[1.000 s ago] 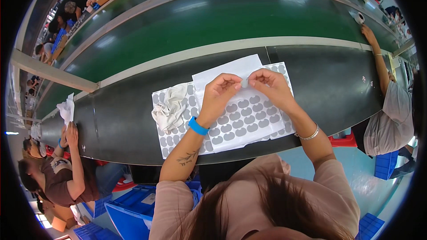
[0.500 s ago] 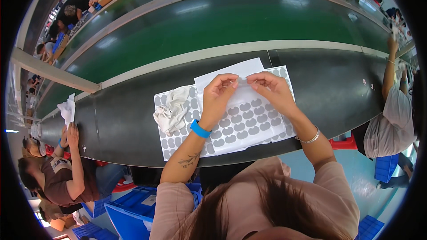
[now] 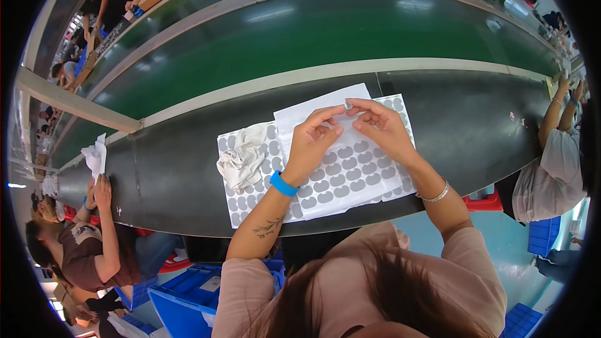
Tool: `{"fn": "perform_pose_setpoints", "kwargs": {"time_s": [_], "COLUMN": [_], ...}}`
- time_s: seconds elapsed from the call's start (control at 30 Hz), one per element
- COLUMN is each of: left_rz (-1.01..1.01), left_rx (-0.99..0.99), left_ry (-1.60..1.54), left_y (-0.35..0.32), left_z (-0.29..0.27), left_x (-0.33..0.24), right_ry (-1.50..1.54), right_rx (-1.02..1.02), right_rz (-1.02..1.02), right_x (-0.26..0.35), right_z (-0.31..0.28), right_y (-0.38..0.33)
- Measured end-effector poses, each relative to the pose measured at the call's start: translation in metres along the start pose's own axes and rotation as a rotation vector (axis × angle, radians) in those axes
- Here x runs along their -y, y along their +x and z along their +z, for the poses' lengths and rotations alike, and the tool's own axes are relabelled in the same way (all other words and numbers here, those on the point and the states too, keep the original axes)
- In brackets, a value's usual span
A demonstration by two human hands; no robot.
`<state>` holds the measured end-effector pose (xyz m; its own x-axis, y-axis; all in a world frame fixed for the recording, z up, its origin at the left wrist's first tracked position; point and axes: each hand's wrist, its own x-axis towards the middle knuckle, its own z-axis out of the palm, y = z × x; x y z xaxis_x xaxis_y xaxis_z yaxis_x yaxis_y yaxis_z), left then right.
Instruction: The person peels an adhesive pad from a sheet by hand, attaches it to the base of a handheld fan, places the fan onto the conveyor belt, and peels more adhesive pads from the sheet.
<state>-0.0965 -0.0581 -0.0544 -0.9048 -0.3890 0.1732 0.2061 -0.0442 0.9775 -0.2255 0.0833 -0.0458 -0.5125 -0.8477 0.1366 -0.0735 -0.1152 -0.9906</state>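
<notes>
**Both hands pinching a small piece over the pad sheets**

Left hand (image 3: 311,144) and right hand (image 3: 380,126) meet at the fingertips above the top sheet (image 3: 341,178). Fingers curled in, thumbs and forefingers closed on a tiny pale piece (image 3: 346,106) between them. Too small to tell what it is. Both wrists rest on or just over the sheet.

Top sheet: white, rows of grey oval pads, some spots near its far edge bare. It lies on a second sheet (image 3: 241,203) of the same kind, which sticks out on the left and along the near edge. Both sit on the dark bench (image 3: 169,181), near its front edge, right in front of the person.

Crumpled white cloth (image 3: 241,156) lies on the left part of the lower sheet, just beside the left hand, not touching it.

Blue band (image 3: 284,183) on the left wrist, thin bracelet (image 3: 436,194) on the right wrist.

Beyond the bench: pale rail (image 3: 300,77), then the green belt (image 3: 313,25) running across the view.

Others: a person's hands (image 3: 97,193) on the bench at far left, next to a white cloth pile (image 3: 96,153). Another person's arm (image 3: 554,116) reaches onto the bench at far right. Blue crates (image 3: 181,294) on the floor under the bench.
</notes>
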Motion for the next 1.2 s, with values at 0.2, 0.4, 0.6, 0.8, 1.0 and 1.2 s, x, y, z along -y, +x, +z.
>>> {"fn": "perform_pose_setpoints", "kwargs": {"time_s": [0.2,0.4,0.6,0.8,1.0,1.2], "left_rz": [-0.015,0.005,-0.032,-0.105,-0.167,-0.162], "left_rx": [-0.003,0.016,0.065,0.079,0.141,0.149], "left_ry": [-0.007,-0.034,-0.106,-0.322,-0.371,-0.361], "left_y": [0.001,0.001,0.001,0.002,0.001,0.001], "left_z": [-0.001,-0.002,-0.002,-0.001,-0.003,-0.001], "left_x": [-0.004,-0.002,-0.004,-0.007,-0.009,-0.006], "right_ry": [0.007,-0.046,-0.452,-0.534,-0.55,-0.55], "right_rx": [0.009,0.027,-0.116,-0.229,-0.297,-0.32], "right_rz": [0.017,0.036,-0.243,-0.322,-0.382,-0.405], "right_x": [0.003,0.005,0.007,0.01,0.012,0.012], "right_z": [0.001,0.001,0.006,0.008,0.007,0.008], "right_y": [0.0,-0.001,-0.001,-0.002,-0.002,-0.002]}}
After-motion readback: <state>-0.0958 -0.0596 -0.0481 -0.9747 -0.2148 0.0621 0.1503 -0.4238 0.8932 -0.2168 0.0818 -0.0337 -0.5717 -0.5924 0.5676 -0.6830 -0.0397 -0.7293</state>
